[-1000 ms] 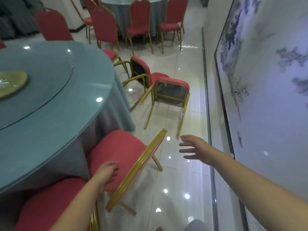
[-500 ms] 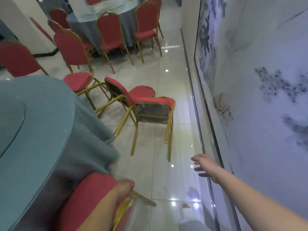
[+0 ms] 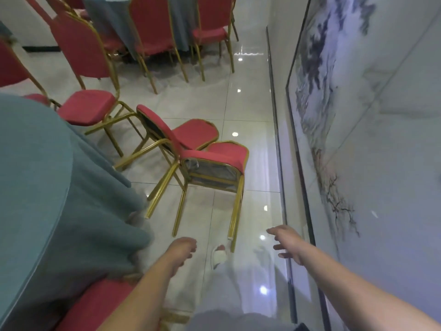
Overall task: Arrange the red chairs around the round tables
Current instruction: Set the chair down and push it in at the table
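Observation:
Two red chairs with gold frames lie tipped over on the tiled floor ahead: the nearer one with its legs pointing toward me, the other behind it. My left hand hangs empty with loosely curled fingers above the floor, just short of the nearer chair's legs. My right hand reaches forward with fingers spread and holds nothing, close to the chair's right leg. A red chair seat sits at the bottom left by the round table with its teal cloth.
Upright red chairs stand at the left and around a second table at the back. A wall with a large painting runs along the right. My white shoe is on the floor between my hands.
My left hand has let go of the bottom-left chair and swung forward. I have stepped closer to the tipped chairs, and my right hand has stayed extended and open.

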Action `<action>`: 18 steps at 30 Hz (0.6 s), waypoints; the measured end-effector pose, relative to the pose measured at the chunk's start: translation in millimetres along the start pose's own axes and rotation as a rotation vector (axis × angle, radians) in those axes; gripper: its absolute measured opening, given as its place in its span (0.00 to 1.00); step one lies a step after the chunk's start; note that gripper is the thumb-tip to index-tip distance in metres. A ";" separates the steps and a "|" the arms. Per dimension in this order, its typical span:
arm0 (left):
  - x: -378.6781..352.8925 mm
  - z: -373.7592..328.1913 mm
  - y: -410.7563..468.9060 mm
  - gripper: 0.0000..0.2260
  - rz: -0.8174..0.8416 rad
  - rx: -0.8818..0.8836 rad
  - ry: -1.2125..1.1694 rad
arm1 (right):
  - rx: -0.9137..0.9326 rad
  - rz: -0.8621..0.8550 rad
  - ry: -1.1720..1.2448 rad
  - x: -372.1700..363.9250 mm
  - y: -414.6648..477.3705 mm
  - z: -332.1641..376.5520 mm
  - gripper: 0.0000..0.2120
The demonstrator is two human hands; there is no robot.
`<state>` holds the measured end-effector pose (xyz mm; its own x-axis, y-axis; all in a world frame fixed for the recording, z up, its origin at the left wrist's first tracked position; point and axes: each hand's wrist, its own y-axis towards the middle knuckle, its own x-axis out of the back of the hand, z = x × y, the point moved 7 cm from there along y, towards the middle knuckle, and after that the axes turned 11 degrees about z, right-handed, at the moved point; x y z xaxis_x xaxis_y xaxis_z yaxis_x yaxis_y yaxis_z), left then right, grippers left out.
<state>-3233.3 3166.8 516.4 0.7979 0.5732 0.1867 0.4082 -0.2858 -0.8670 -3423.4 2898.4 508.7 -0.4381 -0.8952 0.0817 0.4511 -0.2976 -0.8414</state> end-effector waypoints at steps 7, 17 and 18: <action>45.6 -77.1 72.1 0.11 0.110 0.082 -0.144 | -0.056 -0.073 0.033 45.9 60.0 101.5 0.16; 99.3 -208.8 158.9 0.12 0.124 0.043 0.033 | -0.050 -0.048 0.029 59.0 140.6 188.2 0.17; 103.3 -222.7 165.1 0.12 0.106 0.031 0.067 | -0.058 -0.042 0.008 62.1 152.1 193.5 0.17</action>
<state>-2984.8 3007.9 495.4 0.8640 0.4884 0.1226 0.3068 -0.3175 -0.8973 -3231.6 2733.4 489.2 -0.4622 -0.8795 0.1131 0.3868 -0.3147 -0.8668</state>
